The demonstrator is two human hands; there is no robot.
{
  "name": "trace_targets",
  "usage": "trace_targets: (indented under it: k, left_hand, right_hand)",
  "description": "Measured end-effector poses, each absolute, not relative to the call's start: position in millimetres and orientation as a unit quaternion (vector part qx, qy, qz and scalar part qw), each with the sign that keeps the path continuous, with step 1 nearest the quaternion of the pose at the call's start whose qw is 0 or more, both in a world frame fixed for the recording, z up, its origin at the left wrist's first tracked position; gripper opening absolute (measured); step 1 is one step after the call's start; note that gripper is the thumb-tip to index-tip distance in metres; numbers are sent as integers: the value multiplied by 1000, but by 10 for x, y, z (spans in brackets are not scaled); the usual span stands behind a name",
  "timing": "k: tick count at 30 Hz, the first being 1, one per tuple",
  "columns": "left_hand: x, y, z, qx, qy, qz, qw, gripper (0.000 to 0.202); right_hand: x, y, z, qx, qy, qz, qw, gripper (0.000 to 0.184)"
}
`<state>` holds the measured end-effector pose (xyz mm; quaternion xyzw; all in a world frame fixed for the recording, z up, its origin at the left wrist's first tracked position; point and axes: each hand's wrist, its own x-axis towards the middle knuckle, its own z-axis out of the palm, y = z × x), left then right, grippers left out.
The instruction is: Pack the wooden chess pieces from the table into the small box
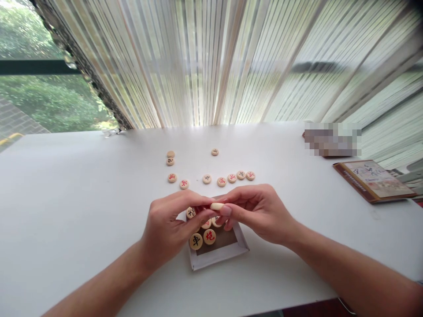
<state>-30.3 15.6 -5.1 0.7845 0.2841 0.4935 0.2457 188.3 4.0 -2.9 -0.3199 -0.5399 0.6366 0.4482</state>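
Observation:
Between the fingertips of both hands is a pale round xiangqi piece (217, 206), seen edge-on. My left hand (175, 220) pinches its left side with thumb and forefinger. From the right, my right hand (256, 211) has its thumb against the same piece. Both hands hover over a shallow white cardboard box (220, 259) with a brown bottom. Inside lie several pieces, among them a black-marked one (196, 241) and a red-marked one (209, 237). The fingers partly cover the other pieces and the back of the box.
Beyond the hands, several xiangqi pieces (221, 182) form a loose row on the white table (82, 211). Two pieces (170, 161) touch farther back at left, and a single one (214, 152) lies behind. A brown printed box (375, 180) rests at right. Striped curtains (198, 66) hang behind.

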Motion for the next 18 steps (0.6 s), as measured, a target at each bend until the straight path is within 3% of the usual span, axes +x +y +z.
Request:
trace_targets:
  k: [7, 18]
  left_hand:
    - [-301, 134, -86, 776, 289, 488, 275, 32]
    - [-234, 92, -29, 786, 273, 461, 309, 19]
  right_hand:
    - [1881, 53, 13, -325, -513, 674, 420, 30]
    - [1862, 11, -37, -348, -470, 714, 386, 27]
